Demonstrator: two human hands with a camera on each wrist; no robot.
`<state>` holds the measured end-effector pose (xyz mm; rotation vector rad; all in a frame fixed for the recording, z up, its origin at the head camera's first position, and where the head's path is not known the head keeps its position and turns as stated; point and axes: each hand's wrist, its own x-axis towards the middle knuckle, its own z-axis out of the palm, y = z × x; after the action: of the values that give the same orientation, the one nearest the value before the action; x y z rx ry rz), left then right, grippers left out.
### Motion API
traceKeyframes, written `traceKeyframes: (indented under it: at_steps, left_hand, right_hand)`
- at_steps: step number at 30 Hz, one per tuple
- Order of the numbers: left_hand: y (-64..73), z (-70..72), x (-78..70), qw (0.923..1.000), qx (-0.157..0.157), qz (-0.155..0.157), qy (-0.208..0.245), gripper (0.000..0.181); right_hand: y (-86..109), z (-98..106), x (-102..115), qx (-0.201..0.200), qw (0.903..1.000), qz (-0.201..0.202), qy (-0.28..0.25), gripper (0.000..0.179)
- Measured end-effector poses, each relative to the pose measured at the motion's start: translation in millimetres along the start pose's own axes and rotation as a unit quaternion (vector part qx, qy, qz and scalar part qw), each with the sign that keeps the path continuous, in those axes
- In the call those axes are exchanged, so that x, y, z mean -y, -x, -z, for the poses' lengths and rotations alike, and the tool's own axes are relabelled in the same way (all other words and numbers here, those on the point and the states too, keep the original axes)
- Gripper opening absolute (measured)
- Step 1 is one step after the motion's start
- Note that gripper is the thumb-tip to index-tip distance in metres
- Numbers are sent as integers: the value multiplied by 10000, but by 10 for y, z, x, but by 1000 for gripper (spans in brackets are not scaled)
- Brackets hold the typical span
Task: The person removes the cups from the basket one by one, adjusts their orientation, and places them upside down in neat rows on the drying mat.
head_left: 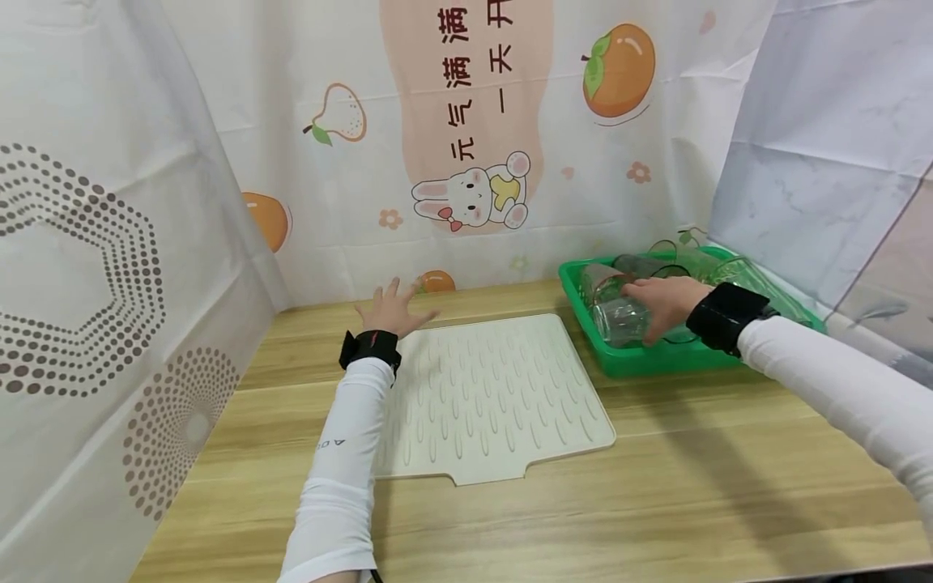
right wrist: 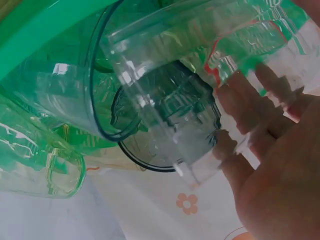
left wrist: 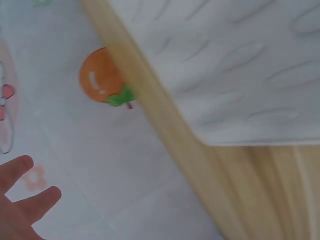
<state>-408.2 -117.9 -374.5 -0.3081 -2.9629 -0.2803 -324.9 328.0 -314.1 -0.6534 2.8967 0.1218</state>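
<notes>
Lying in the green basket (head_left: 659, 360): a clear cup (head_left: 619, 321), tipped on its side among other cups (right wrist: 60, 100).
Handling: probably light, stiff and slick, easily cracked if glass; material uncertain.
Where to hold: around the middle of the wall, clear of neighbouring rims.
Right hand (head_left: 670, 300): grip curled around the clear cup's side.
Left hand (head_left: 392, 312): grip spread wide, nothing held, near the white mat's (head_left: 496, 397) far-left corner.
Tabletop (head_left: 656, 502): wood-grained, beneath basket and mat.
</notes>
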Motion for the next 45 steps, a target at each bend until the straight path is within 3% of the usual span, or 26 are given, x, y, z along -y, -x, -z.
traceKeyframes:
  at_steps: [7, 10, 20, 25, 31, 38, 45]
  left_hand:
    - [93, 397, -61, 9974, -270, -504, 441, 70]
    - [170, 521, -109, 9963, -314, -672, 425, 66]
    - [479, 686, -134, 9906, -543, -1255, 42, 65]
    - [633, 655, -41, 9875, -699, -1405, 115, 66]
    - [773, 495, 146, 9868, -491, -1539, -102, 67]
    - [859, 242, 417, 9901, -261, -1373, -131, 68]
    - [966, 71, 621, 9939, -64, -1102, -31, 68]
  right_hand:
    - [-55, -58, 51, -265, 9986, 65, 456, 78]
    - [-81, -99, 51, -354, 9978, 43, 554, 77]
    - [-105, -148, 40, -475, 9964, 70, 694, 76]
    - [-100, -98, -3, -537, 9974, 84, 464, 78]
    - [-39, 167, -87, -902, 9958, -80, -152, 76]
    - [-61, 545, -136, -1579, 9843, -406, -680, 67]
    - [-263, 717, -76, -2047, 9678, -684, -1297, 69]
